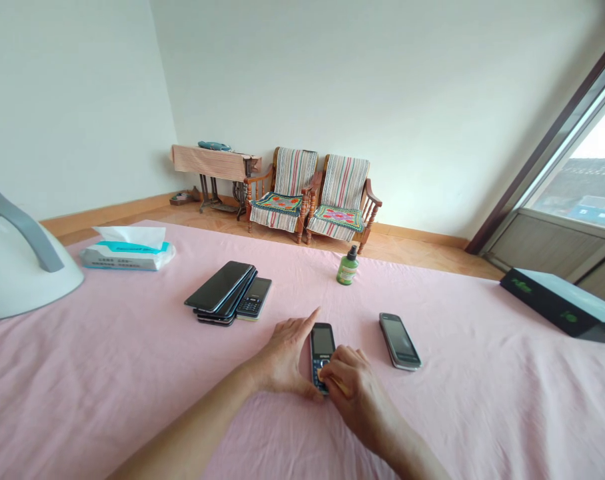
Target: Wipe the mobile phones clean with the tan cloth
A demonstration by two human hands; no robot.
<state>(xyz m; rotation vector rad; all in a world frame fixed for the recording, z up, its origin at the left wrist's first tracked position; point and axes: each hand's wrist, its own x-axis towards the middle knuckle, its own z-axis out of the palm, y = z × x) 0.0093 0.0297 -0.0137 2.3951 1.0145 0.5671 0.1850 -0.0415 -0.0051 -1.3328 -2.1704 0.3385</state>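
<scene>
A small dark keypad phone (322,343) lies on the pink cloth in front of me. My left hand (286,357) rests along its left side, forefinger stretched forward and thumb against the phone's lower edge, steadying it. My right hand (355,390) is curled over the phone's keypad end, fingers pinched on a small thin light-coloured thing I cannot make out. To the right lies a grey touchscreen phone (400,341), untouched.
A stack of dark phones (222,292) and a keypad phone (254,298) lie further left. A green bottle (348,267) stands behind. A wipes pack (127,253), a white appliance (17,267) and a black box (562,303) lie at the edges.
</scene>
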